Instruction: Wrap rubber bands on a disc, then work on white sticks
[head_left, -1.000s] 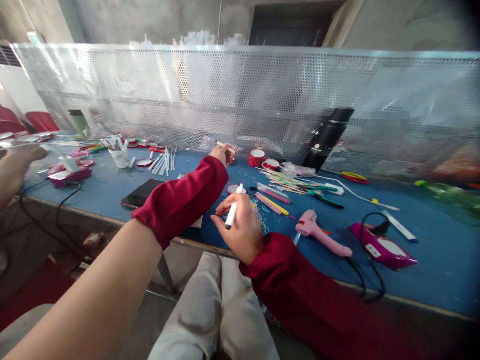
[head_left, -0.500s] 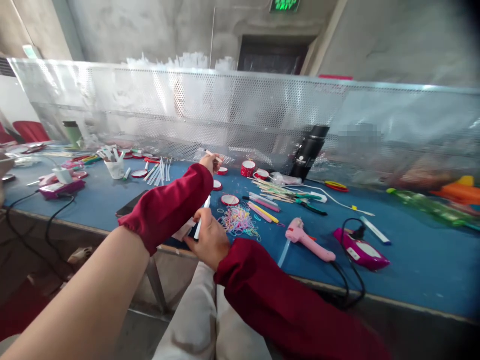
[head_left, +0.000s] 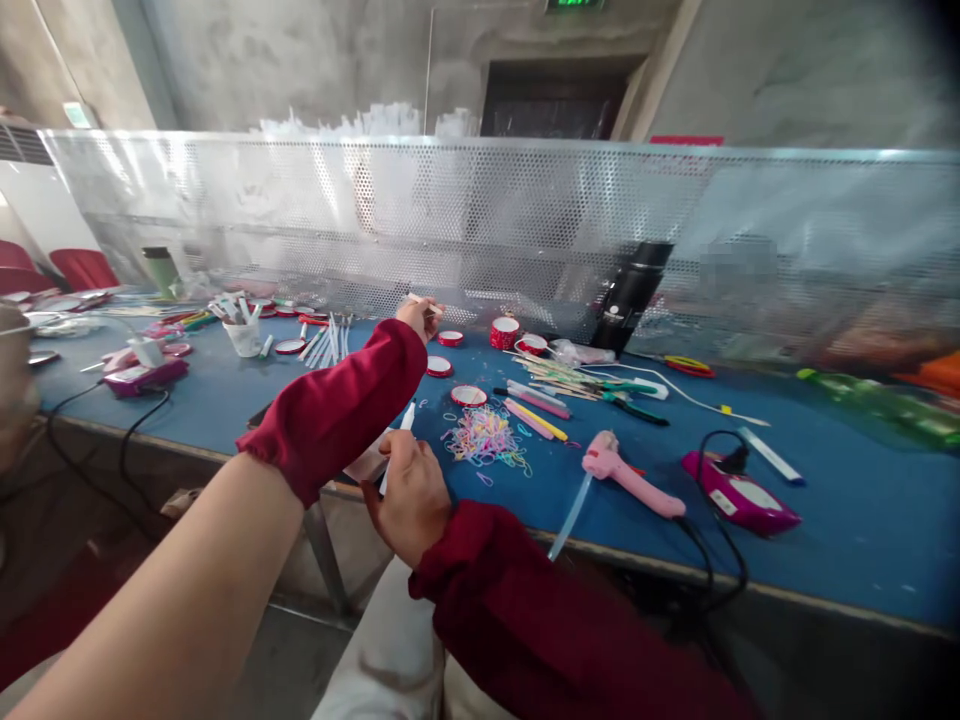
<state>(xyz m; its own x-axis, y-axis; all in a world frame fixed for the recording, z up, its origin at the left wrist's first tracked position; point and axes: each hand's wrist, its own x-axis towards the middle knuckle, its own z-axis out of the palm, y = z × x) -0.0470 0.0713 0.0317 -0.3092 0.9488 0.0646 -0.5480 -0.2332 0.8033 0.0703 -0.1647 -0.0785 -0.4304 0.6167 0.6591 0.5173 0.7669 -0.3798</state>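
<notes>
My left hand (head_left: pixel 421 318) reaches out over the far part of the table, fingers closed around a short pale stick (head_left: pixel 424 303); its kind is unclear at this size. Closer to me, my right hand (head_left: pixel 411 490) grips a white marker (head_left: pixel 407 416), whose upper end sticks out above the fingers. Beside the right hand lies a pile of pastel rubber bands (head_left: pixel 486 434). Small red-rimmed round lids (head_left: pixel 469 396) lie between the two hands. A whitish piece (head_left: pixel 367 462) at the table's front edge is partly hidden by my left sleeve and right hand.
A pink glue gun (head_left: pixel 630 478) and a purple power strip (head_left: pixel 739 492) with cables lie at right. Behind are wooden sticks (head_left: pixel 551 375), pliers (head_left: pixel 634 405), a black flask (head_left: pixel 634 298) and a perforated metal screen (head_left: pixel 480 220). A white cup of markers (head_left: pixel 244 337) stands left.
The view has turned slightly, so the table things appear a little farther right. My right hand has shifted slightly, and less of the marker shows. My left hand stays extended with the pale stick.
</notes>
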